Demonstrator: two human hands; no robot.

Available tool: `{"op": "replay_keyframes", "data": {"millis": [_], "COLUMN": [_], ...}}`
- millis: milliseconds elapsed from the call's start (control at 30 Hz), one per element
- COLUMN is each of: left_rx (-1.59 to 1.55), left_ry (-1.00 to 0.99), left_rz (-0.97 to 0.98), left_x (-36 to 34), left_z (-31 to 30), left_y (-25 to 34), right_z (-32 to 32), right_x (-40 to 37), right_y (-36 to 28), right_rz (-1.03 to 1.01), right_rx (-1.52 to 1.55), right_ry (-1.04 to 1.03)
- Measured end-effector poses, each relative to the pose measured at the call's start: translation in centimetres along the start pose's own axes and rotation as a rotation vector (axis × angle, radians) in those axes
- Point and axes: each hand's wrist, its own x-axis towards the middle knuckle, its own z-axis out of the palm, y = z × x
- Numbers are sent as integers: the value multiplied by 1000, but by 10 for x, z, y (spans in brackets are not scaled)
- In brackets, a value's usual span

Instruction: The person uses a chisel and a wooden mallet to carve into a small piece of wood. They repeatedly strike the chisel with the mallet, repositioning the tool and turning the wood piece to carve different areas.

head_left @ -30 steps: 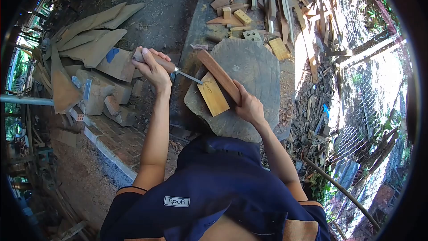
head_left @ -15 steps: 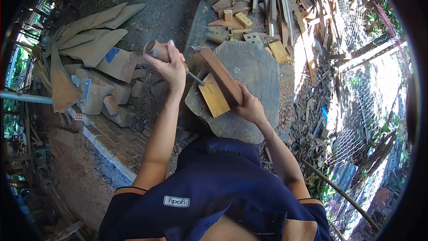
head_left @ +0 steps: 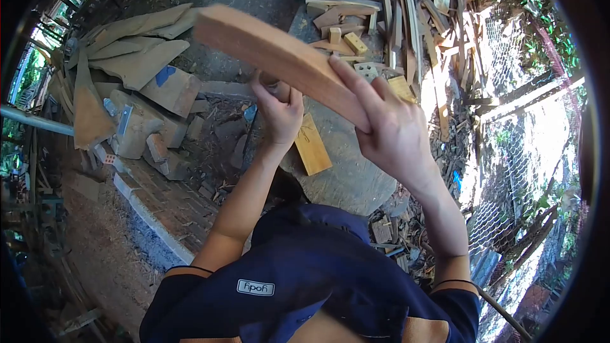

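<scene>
My right hand (head_left: 400, 133) grips one end of a long reddish-brown wooden bar (head_left: 273, 54), raised and slanting up to the left. Behind the bar, my left hand (head_left: 281, 114) is closed round a brown cylindrical handle (head_left: 274, 87), whose upper part the bar hides. The tool's blade does not show. A small yellow wooden block (head_left: 312, 146) with dark lines drawn on it lies on the round wooden stump (head_left: 356, 174), just right of and below my left hand.
Beyond the stump, wood offcuts (head_left: 346, 9), small yellow blocks (head_left: 356, 42) and long strips lie on a bench. At the left is a pile of flat boards (head_left: 140, 63). Wire mesh (head_left: 508, 152) stands at the right.
The bar has risen off the stump area, with its far end swung up to the left. My right hand has come up with it. My left hand has moved right, near the block.
</scene>
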Motion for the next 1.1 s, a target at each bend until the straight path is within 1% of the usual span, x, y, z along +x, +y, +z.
{"op": "replay_keyframes", "data": {"millis": [67,100,133,200,233,267,333,367,400,467,500,533,600,633,700,733,800,833,867,933,1067,1100], "left_rx": [43,89,94,-115,-78,-86,-65,-102,-98,-1,-14,-25,-25,-21,-419,-419,-414,-453,-431,-360,-352,-320], "left_ry": [-18,-35,-33,-56,-1,9,12,-2,-7,-166,-136,-132,102,99,137,132,286,319,388,449,423,391], "left_rz": [-23,-24,-24,38,-21,-13,14,51,50,77,65,73,-38,-41,-413,-406,-443,-472,-528,-571,-523,-456], "left_x": [-4,-5,-6,-5,-7,-4,-4,-3,-8,-13,-5,3,5,5,7,10,12,14,12,12,1,-3], "left_z": [1,-1,-2,2,5,10,5,4,3,1,-1,2,-4,-9,-16,-19,-25,-33,-37,-49,-54,-50], "left_y": [1,1,2,2,1,-2,3,5,0,-15,-13,-13,-13,-13,-14,-17,-27,-38,-47,-52,-30,-24], "right_z": [4,5,11,20,5,1,3,7,12,19,12,16,49,65,99,116,148,162,175,191,195,193], "right_x": [-3,-3,-3,-2,-3,-2,-8,-10,-12,-12,-9,-10,-17,-19,-23,-25,-36,-41,-47,-54,-62,-63], "right_y": [-1,-6,-6,-4,-4,-3,-6,-10,-11,-12,-11,-6,6,10,22,27,35,36,36,32,30,31], "right_rz": [-148,-161,-164,-130,15,13,-131,-141,-138,35,100,104,16,18,171,171,333,336,374,409,459,457], "right_rx": [252,345,349,-36,-22,-33,225,359,365,2,124,116,371,375,654,658,711,715,705,705,683,649], "right_ry": [463,534,533,330,33,43,453,522,521,61,-82,-72,249,245,216,223,31,36,9,-19,-24,-22]}}
